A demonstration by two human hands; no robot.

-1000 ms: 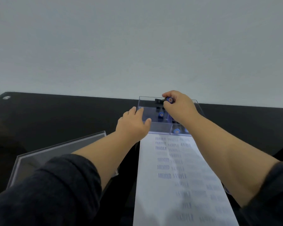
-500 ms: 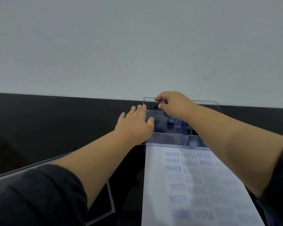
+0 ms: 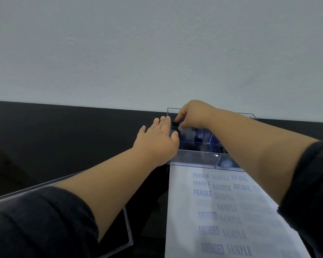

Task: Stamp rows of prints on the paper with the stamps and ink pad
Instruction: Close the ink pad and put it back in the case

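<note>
Right hand [image 3: 196,114] pinches a stamp [image 3: 176,124] in the clear box's [image 3: 198,158] far-left slot, left hand [image 3: 158,141] flat against its side, paper [image 3: 229,211] just below; box could slide if bracing slips.

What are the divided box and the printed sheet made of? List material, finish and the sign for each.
Divided box: looks like clear acrylic or similar hard plastic, glossy; you see through its walls and the edges catch light.
Sheet: apparently plain white paper, matte; it lies flat and carries blue stamped words, some faint.
</note>
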